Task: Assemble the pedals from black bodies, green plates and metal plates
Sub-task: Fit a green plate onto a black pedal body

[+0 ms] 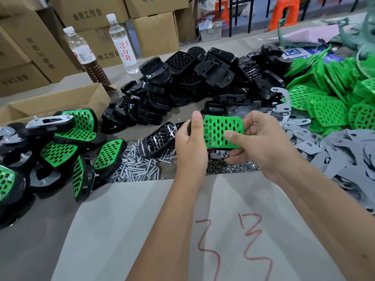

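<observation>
I find the left hand [190, 145] and right hand [261, 142] both pinching a perforated green plastic plate [222, 131] above the loose steel screws [136, 169]; seating appears underway, fastening judged next.

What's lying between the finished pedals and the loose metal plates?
In the head view, screws and nuts, piled below both hands.

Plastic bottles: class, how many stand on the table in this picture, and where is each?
2. One bottle, with dark liquid low down, stands at far left behind the open carton; the clear bottle stands just right of it, beside the black bodies. None seem hidden.
</observation>
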`<state>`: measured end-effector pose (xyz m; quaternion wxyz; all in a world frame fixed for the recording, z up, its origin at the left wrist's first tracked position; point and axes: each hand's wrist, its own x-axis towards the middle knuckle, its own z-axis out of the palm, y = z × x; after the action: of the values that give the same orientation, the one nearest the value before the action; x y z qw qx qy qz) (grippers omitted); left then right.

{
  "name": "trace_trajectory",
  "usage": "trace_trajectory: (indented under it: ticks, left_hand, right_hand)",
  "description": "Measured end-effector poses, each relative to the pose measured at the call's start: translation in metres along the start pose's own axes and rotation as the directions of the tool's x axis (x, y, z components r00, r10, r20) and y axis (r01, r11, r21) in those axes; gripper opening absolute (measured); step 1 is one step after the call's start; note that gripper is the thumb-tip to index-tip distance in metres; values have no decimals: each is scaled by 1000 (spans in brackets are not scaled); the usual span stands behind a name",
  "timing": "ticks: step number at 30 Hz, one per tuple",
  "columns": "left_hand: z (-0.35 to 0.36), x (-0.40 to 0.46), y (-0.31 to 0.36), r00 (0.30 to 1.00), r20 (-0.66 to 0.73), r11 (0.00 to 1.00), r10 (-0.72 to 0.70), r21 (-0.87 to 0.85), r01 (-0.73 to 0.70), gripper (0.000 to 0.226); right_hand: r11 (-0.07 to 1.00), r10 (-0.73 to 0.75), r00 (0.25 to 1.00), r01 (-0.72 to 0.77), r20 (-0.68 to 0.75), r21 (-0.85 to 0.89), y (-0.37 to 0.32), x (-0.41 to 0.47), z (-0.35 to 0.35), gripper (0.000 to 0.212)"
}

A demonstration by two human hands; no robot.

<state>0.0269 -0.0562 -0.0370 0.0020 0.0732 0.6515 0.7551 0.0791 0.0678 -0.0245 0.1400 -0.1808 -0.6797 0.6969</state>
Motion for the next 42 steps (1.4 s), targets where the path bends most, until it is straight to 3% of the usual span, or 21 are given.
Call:
trace_trajectory:
  ticks: [4, 9, 14, 21, 26, 32, 38, 40, 42]
  left_hand:
    - [-3, 0, 3, 985, 32, 971, -170, -164, 173, 28]
    - [-7, -1, 11, 961, 54, 922, -271, -271, 275, 61]
    - [-6, -3, 11, 966, 110, 943, -234, -216, 253, 57]
    - [0, 0, 4, 975, 174, 990, -141, 15, 141, 38]
    - [1, 1, 3, 986, 111, 991, -128, -14, 130, 31]
    - [-3, 1, 5, 978, 92, 967, -185, -161, 198, 41]
    - [-4, 0, 8, 956, 165, 951, -242, -157, 267, 62]
    - [-4, -1, 8, 955, 187, 949, -230, -176, 263, 51]
    - [-4, -1, 8, 956, 196, 943, -218, -211, 258, 25]
  right_hand:
    - [1000, -12, 999, 11, 52, 20, -2, 2, -2, 26]
    - [997, -76, 993, 73, 89, 34, -1, 3, 1, 24]
    - [996, -93, 994, 92, 65, 21, 0, 5, -4, 23]
    - [982, -176, 983, 173, -42, -74, 4, 10, -18, 23]
    - [972, -204, 979, 201, -12, -120, 8, 10, -13, 24]
    - [974, -213, 976, 216, 48, -69, 9, 8, -5, 22]
    - [990, -135, 991, 136, 22, -34, 8, 10, -5, 21]
    - [992, -124, 992, 125, 15, -33, 7, 10, -5, 22]
    - [990, -132, 991, 132, 10, -43, 8, 10, -6, 24]
